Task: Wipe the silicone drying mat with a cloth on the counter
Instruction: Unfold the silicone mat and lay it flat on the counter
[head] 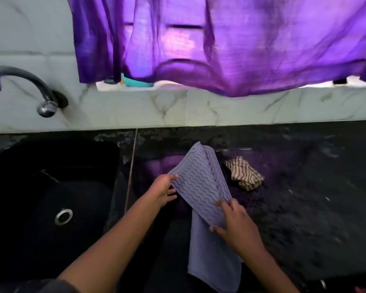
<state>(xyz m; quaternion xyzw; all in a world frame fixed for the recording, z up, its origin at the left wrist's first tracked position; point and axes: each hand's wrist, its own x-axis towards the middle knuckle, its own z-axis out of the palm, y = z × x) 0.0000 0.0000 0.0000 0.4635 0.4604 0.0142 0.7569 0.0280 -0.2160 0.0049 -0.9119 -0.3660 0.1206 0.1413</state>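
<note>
The lilac silicone drying mat point(199, 180), ribbed with wavy lines, is folded and held up over the dark counter point(294, 197). My left hand point(164, 190) pinches its left edge. My right hand point(236, 224) grips its near right corner, and part of the mat hangs down below that hand over the counter's front edge. A crumpled brown-and-white striped cloth point(244, 174) lies on the counter just right of the mat, touched by neither hand.
A black sink point(40, 197) with a round drain lies to the left, under a curved tap point(30, 87). A purple curtain point(220, 43) hangs above the marble backsplash. The counter surface looks wet and speckled.
</note>
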